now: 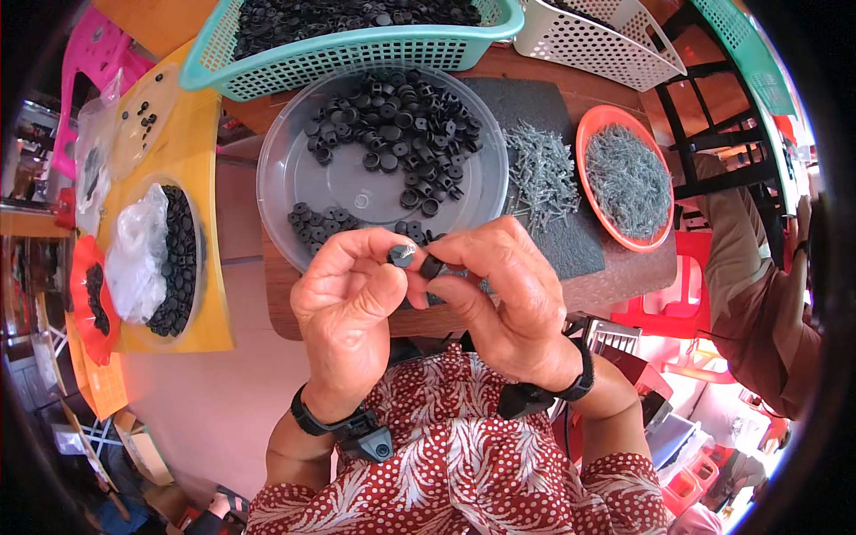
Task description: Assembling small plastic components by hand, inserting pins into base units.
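Between the thumb and fingers of my left hand (343, 316) is a small round black plastic part (399, 257), with a silver screw (408, 251) showing at it. Close beside it, my right hand (513, 299) pinches a second small black plastic piece (432, 267); whether the two pieces touch I cannot tell. Both hands are over the near rim of a wide clear plastic bowl (275, 183). Many loose black plastic parts (392, 134) lie in the bowl, and flatter black discs (312, 225) are grouped at its near left.
Silver screws (540, 174) are heaped on a dark mat (584, 254), beside an orange-red plate (582, 160) full of screws. A green basket (357, 58) of black parts and a white basket (597, 45) stand behind. At left, a yellow table (209, 267) holds more parts. Another person (758, 303) is at right.
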`<control>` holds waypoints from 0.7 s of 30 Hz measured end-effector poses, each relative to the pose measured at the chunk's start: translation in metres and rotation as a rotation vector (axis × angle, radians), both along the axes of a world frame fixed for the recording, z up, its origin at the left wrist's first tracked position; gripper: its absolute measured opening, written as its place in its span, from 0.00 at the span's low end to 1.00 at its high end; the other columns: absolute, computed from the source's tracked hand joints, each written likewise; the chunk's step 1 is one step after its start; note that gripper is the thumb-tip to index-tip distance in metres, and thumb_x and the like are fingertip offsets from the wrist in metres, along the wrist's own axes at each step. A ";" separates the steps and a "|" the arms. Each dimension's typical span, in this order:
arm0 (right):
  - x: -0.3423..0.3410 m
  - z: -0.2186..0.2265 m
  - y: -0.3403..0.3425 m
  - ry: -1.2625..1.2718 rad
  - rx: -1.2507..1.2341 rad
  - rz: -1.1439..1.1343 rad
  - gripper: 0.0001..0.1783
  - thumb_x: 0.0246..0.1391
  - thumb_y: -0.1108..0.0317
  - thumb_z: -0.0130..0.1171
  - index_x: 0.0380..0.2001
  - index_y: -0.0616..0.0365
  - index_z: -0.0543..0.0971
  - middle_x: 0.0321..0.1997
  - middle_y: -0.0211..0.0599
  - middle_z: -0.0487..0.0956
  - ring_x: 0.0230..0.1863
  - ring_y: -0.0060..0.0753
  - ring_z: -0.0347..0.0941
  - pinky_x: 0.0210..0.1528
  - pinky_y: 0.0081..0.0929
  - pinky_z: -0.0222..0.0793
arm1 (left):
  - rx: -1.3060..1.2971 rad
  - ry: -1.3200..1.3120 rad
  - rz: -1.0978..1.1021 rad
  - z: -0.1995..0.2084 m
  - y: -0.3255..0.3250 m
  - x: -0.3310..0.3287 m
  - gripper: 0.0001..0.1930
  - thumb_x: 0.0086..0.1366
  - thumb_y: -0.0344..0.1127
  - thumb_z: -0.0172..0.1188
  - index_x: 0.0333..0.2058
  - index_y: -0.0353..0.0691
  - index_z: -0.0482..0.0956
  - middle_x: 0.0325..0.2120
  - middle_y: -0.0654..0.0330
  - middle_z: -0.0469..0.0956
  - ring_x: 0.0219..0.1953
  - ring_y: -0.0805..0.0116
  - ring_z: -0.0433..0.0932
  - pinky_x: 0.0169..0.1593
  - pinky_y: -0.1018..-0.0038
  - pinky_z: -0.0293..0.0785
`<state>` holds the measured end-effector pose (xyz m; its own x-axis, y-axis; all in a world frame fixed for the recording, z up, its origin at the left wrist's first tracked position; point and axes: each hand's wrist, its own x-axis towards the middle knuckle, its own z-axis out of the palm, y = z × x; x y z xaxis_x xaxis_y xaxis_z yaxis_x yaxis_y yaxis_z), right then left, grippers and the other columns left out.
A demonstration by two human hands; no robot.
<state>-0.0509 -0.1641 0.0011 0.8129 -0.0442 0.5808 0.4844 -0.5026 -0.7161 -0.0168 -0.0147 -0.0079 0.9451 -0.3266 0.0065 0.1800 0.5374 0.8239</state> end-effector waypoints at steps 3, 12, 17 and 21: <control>-0.001 -0.002 -0.001 -0.041 -0.016 -0.012 0.15 0.38 0.79 0.63 0.34 0.63 0.76 0.31 0.39 0.78 0.27 0.41 0.70 0.31 0.31 0.66 | -0.019 0.013 -0.006 0.001 -0.002 -0.002 0.13 0.61 0.32 0.60 0.39 0.28 0.73 0.32 0.56 0.76 0.28 0.69 0.75 0.34 0.76 0.72; -0.011 -0.002 0.005 0.079 0.124 -0.018 0.16 0.40 0.81 0.62 0.37 0.64 0.75 0.31 0.38 0.77 0.28 0.37 0.71 0.30 0.26 0.67 | 0.001 -0.014 -0.024 -0.001 -0.003 -0.002 0.12 0.62 0.33 0.59 0.40 0.29 0.73 0.33 0.54 0.77 0.28 0.71 0.75 0.33 0.76 0.72; -0.013 -0.008 0.000 0.125 0.276 -0.028 0.14 0.43 0.82 0.59 0.38 0.64 0.75 0.31 0.40 0.76 0.28 0.33 0.71 0.29 0.21 0.68 | 0.051 -0.021 -0.032 0.001 0.001 -0.002 0.13 0.61 0.33 0.60 0.40 0.29 0.74 0.32 0.52 0.78 0.27 0.70 0.75 0.31 0.76 0.73; -0.014 -0.011 -0.003 0.205 0.475 -0.004 0.15 0.42 0.83 0.59 0.37 0.66 0.77 0.31 0.41 0.76 0.27 0.33 0.70 0.30 0.23 0.68 | 0.049 0.007 -0.075 0.002 0.003 -0.001 0.12 0.59 0.30 0.61 0.39 0.28 0.76 0.29 0.52 0.78 0.25 0.70 0.75 0.28 0.77 0.73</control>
<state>-0.0651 -0.1675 -0.0102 0.9074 -0.2673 0.3244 0.3085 -0.1008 -0.9459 -0.0176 -0.0121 -0.0061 0.9181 -0.3959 -0.0179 0.2241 0.4813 0.8474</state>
